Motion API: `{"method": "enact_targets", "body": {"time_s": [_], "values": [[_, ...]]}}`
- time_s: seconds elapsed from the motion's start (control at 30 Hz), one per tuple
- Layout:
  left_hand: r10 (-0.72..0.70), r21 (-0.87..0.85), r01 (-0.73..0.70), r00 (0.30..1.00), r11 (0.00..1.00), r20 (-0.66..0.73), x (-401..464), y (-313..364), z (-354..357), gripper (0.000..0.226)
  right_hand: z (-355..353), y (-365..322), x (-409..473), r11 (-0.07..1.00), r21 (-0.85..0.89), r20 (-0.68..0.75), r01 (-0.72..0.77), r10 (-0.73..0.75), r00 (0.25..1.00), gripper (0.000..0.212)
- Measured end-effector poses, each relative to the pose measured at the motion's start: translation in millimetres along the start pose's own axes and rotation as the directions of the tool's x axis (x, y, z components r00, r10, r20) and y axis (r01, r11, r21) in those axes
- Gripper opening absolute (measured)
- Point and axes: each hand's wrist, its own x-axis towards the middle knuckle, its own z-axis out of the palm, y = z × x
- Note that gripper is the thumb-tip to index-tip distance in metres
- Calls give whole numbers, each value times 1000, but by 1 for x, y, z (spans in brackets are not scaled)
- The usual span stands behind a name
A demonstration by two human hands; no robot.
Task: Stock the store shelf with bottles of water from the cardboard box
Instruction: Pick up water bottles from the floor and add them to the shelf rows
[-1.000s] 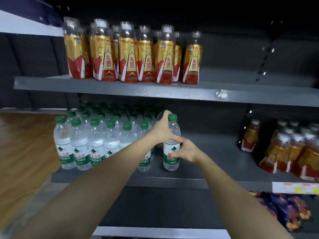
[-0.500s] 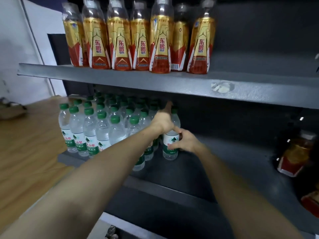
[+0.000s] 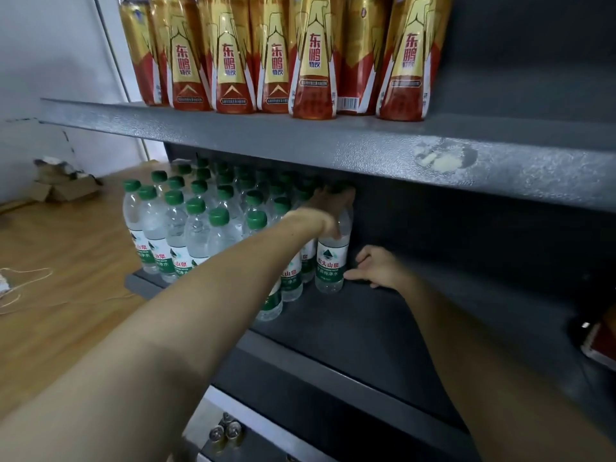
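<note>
**One more water bottle going in at the end of the block**

Far left, on the wooden floor, sits a torn cardboard box, well away from the shelf; it may be your supply, though nothing inside it shows.

Next come the stocked water bottles, green caps packed in tight rows on the lower shelf. They are kept shoulder to shoulder so each new one has something to brace against.

Your left hand reaches in under the upper shelf and is wrapped round the top of the end bottle, fingers curled over the cap and neck. Holding it high lets you steer it and keep it upright.

Your right hand lies low beside that bottle's base, fingers extended and loose, fingertips touching or almost touching its label. It probably serves as a stop, nudging the foot in against the row.

Above, the gold-and-red drink bottles stand along the upper shelf.
</note>
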Motion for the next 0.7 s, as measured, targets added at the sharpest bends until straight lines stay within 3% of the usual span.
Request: {"method": "enact_targets", "body": {"time_s": [0.33,0.4,0.47,0.5,0.53,0.63,0.7], "values": [[-8,-2,8,1000,1000,-31,0,-12,14,52,10,-8,6,999,-52,5,-5,6,1000,45],[39,82,-38,999,996,-11,-1,-13,22,47,10,-11,4,998,-58,-16,0,-1,1000,45],[84,102,-71,987,992,-133,3,-17,33,56,10,-14,1,997,-72,-43,-3,0,999,45],[103,110,-92,990,990,-96,-1,-15,30,57,10,-16,-3,997,-79,-58,-1,-3,998,44],[81,65,-78,996,995,-48,-6,-11,27,58,10,-19,-6,997,-82,-77,0,-6,997,42],[21,-66,-28,994,997,-110,-18,-8,27,69,10,-27,-15,996,-91,-133,-8,-5,991,38],[24,-42,-30,990,999,-136,-29,-7,31,65,14,-27,-22,995,-103,-170,-21,3,985,36]]}}
